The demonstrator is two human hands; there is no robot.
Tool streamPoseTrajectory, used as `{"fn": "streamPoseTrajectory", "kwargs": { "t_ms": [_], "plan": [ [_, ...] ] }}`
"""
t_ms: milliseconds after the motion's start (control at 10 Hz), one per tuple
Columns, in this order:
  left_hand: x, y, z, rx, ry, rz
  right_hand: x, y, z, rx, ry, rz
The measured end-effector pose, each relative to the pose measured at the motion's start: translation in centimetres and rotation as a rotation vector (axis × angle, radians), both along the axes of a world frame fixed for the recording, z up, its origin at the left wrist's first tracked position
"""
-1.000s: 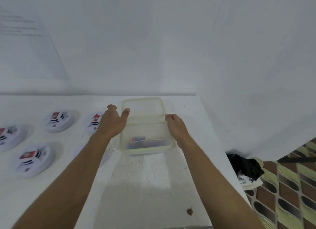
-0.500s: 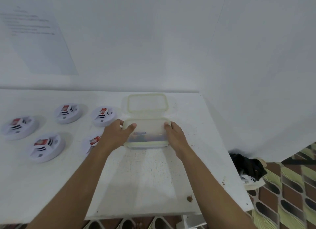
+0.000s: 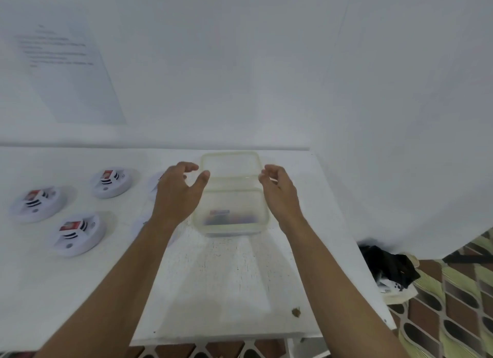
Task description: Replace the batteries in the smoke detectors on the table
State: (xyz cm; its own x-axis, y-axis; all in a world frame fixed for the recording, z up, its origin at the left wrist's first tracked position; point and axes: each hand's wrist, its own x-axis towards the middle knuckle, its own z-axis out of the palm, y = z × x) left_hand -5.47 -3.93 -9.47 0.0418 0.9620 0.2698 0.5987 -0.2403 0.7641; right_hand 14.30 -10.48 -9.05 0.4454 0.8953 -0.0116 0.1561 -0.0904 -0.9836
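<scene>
Both forearms reached forward over the desk (image 3: 226,283). The left hand (image 3: 178,194) and right hand (image 3: 280,194) hovered on either side of the clear container (image 3: 232,230), fingers (image 3: 186,166) loosely curled, holding nothing. Smoke detectors (image 3: 77,233) lay on the desk to its left.

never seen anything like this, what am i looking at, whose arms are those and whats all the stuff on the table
There is no machine here. These are a person's two bare arms, filmed by a wide-angle camera worn on their head that looks forward and down, so you see roughly what they see.

The left hand and right hand are on either side of a clear plastic container on the white table. Neither hand holds anything; the fingers are loosely curled. The container's lid lies just behind it. Inside are small coloured items, probably batteries, though they are too blurred to be sure.

To the left lie round white smoke detectors, three in plain view and more partly hidden behind the left arm. A printed sheet hangs on the wall.
</scene>
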Motion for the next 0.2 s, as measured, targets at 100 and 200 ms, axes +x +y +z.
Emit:
{"fn": "streamPoseTrajectory", "kwargs": {
  "t_ms": [100,200],
  "plan": [
    [0.2,-0.9,3.4,0.236,-0.013,-0.072,-0.2,-0.2,2.9,0.167,-0.066,0.004],
    [-0.3,-2.9,7.8,0.629,0.12,-0.214,-0.1,-1.2,6.7,0.41,-0.129,-0.086]
  ]
}}
